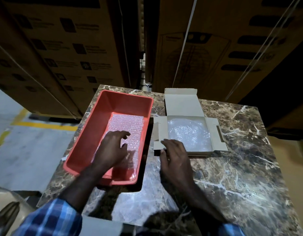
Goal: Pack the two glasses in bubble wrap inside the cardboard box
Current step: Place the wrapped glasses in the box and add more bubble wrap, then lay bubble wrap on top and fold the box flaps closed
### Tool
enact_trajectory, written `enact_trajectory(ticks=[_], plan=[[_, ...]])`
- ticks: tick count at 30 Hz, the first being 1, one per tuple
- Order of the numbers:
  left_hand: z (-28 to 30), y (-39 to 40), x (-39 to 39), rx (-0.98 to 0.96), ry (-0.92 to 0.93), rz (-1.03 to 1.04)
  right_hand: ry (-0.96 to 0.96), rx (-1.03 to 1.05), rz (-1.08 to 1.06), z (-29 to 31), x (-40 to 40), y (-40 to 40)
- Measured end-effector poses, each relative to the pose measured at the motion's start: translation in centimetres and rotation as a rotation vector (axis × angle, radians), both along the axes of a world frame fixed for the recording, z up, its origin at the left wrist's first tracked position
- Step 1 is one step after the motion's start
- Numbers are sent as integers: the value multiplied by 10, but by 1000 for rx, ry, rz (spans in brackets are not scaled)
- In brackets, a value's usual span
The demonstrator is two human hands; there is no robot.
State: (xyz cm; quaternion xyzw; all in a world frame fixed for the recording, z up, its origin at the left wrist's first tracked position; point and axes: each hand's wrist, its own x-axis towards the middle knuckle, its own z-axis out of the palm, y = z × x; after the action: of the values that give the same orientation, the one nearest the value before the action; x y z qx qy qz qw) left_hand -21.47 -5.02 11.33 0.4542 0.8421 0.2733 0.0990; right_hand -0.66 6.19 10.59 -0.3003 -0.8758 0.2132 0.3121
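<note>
Left hand (113, 149) down inside the red tub (82, 137), fingers spread and curled over the sheet of bubble wrap (128, 128) on the tub floor, touching it or just above it, nothing pinched. Right hand (174, 155) open and flat, fingertips resting on the near left corner of the cardboard box (215, 133), lid and side flaps folded out, steadying it on the marble table (241, 176). Beyond the right fingertips, inside the box, a clear crinkled mass of bubble wrap, apparently a bundle already in place; whether a glass sits inside it cannot be told. No bare glass in view anywhere. Judged step: fetching the next sheet from the tub. Next move calls for a pinch at the sheet's edge just ahead of the left fingers, a lift clear of the tub wall toward the right hand, box kept pinned meanwhile. Thin, slippery film: likely to cling to the tub floor.
</note>
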Motion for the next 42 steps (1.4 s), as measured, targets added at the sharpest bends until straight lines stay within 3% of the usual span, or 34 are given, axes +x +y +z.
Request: enact_trajectory(ticks=[4, 6, 10, 12, 15, 21, 26, 30, 36, 42], plan=[[-20, -9, -40, -670, 88, -210, 40, 61, 192, 14, -43, -25], [-33, -13, -47, -824, 196, -278, 39, 86, 225, 13, -63, -30], [-72, -32, -35, -596, 412, -332, -18, 109, 273, 12, -87, -32], [-77, -32, -38, -582, 432, -344, -79, 152, 299, 12, -94, -31], [-68, -22, -57, -676, 321, -408, -234, 194, 332, 8, -103, -29], [-61, -16, -72, -635, 26, -346, -684, 121, 448, 18, -119, -25], [-57, -13, -83, -664, -41, -310, -942, 149, 476, 23, -134, -22], [-50, -12, -84, -651, -74, -270, -1010, 179, 477, 16, -143, -20], [-44, -13, -86, -601, -114, -230, -965, 155, 447, 14, -149, -17], [-48, -19, -79, -695, -40, -353, -999, 176, 473, 11, -146, -17]])
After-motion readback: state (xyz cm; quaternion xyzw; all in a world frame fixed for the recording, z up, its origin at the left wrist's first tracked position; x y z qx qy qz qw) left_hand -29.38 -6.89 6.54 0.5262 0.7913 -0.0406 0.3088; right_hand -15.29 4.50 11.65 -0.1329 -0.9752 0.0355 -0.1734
